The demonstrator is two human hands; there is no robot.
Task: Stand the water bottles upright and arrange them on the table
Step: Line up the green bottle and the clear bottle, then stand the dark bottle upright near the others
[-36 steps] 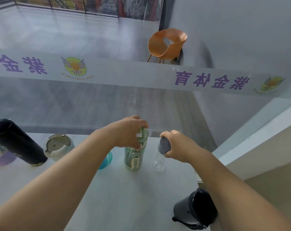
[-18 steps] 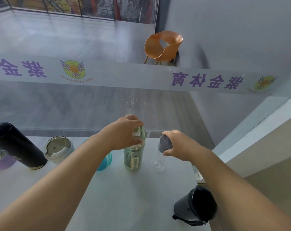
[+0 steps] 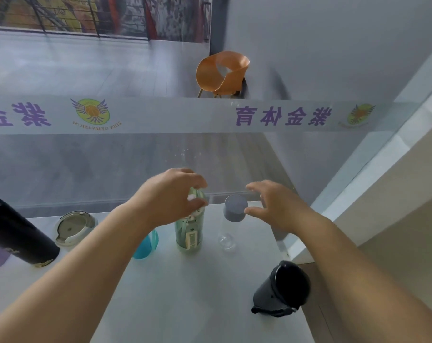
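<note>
Water bottles stand in a row along the far edge of the white table [image 3: 185, 305], beside the glass partition [image 3: 135, 169]. Upright from the left: a black flask [image 3: 17, 233], a bottle with a silver-and-white lid [image 3: 74, 229], a blue bottle [image 3: 148, 245] mostly hidden behind the left forearm, a green bottle [image 3: 189, 233] and a clear bottle with a grey cap [image 3: 231, 220]. A purple item at the left frame edge cannot be identified.

The left hand [image 3: 170, 196] hovers at the top of the green bottle, fingers loosely curled; whether they touch the lid cannot be told. The right hand [image 3: 274, 206] is spread, fingers apart, with a fingertip at or just beside the grey cap, gripping nothing.

Remaining work, as a judgement: a dark grey bottle [image 3: 281, 290] near the right front edge stands well apart from the row and appears to be tilted. It still needs placing in line.
</note>
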